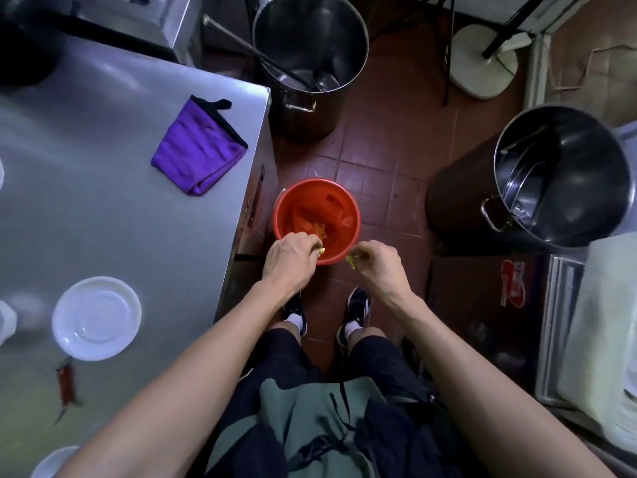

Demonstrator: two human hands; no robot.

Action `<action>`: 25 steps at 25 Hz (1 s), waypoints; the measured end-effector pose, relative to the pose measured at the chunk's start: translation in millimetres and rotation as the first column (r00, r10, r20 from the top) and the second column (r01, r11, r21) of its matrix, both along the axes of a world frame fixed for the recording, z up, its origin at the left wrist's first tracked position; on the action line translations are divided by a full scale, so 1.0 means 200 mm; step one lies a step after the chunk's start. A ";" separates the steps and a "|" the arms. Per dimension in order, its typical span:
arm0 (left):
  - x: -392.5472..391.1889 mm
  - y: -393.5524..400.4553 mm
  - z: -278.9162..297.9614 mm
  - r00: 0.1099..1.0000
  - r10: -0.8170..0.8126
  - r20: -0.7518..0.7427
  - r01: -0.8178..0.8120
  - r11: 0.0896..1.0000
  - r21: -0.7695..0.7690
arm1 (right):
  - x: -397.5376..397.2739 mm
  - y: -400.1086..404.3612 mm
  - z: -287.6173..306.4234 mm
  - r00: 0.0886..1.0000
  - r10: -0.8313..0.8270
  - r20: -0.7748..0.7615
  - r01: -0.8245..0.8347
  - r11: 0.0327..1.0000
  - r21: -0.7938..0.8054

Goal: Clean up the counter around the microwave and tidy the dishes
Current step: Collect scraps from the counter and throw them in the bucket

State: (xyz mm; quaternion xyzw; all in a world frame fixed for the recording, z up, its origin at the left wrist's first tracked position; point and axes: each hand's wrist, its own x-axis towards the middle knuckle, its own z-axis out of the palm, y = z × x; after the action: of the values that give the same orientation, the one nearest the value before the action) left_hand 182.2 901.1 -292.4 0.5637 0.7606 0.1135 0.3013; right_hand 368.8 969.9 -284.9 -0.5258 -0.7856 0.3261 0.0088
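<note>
Dumping step: left hand [289, 254] and right hand [376, 257] fingers each pinch yellow food scraps [351, 261] over the round red plastic bucket [348, 205] (floor, beside counter). Next: let go over it.

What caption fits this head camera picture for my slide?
Both hands, left and right, drop yellow scraps into a red bucket beside the steel counter.
</note>
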 end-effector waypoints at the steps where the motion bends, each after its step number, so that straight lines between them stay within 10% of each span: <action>1: 0.00 0.02 -0.03 1.000 0.003 0.003 -0.003 1.000 -0.013 | 0.00 0.04 -0.02 1.000 -0.003 0.005 0.003 1.000 -0.013; 25: 0.13 0.44 -1.38 0.986 0.165 0.012 -0.153 0.938 -0.311 | 0.06 0.54 -1.49 0.995 0.083 0.056 -0.058 0.932 -0.358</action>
State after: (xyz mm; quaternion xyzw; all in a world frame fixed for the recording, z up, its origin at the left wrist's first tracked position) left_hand 208.0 990.0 -567.5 0.4439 0.8063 0.0275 0.3899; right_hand 380.5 1077.9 -583.4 -0.5012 -0.7319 0.4443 -0.1257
